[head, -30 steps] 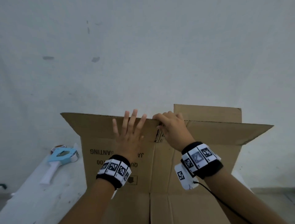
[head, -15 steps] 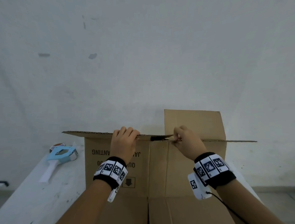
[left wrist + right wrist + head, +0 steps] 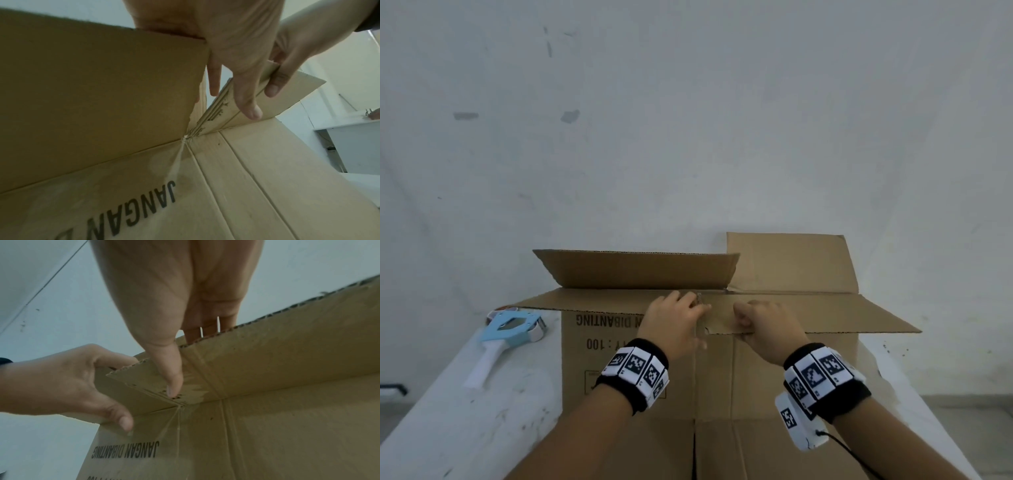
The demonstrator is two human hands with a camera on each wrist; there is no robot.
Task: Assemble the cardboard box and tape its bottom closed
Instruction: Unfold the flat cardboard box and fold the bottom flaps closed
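A brown cardboard box stands on a white table with its flaps at the top. Its two near flaps are folded out toward me, and the two far flaps stand up. My left hand grips the left near flap by its inner corner, fingers curled over the top edge and thumb underneath. My right hand pinches the right near flap, with its thumb pressed on the underside and fingers over the edge. The hands are close together at the gap between the flaps.
A blue and white tape dispenser lies on the table to the left of the box. A plain white wall rises right behind the box. The table's edges fall away at both sides.
Both near flaps have swung from upright down toward me, past level. My hands came down with them and now curl round their edges. The far flaps have come into view.
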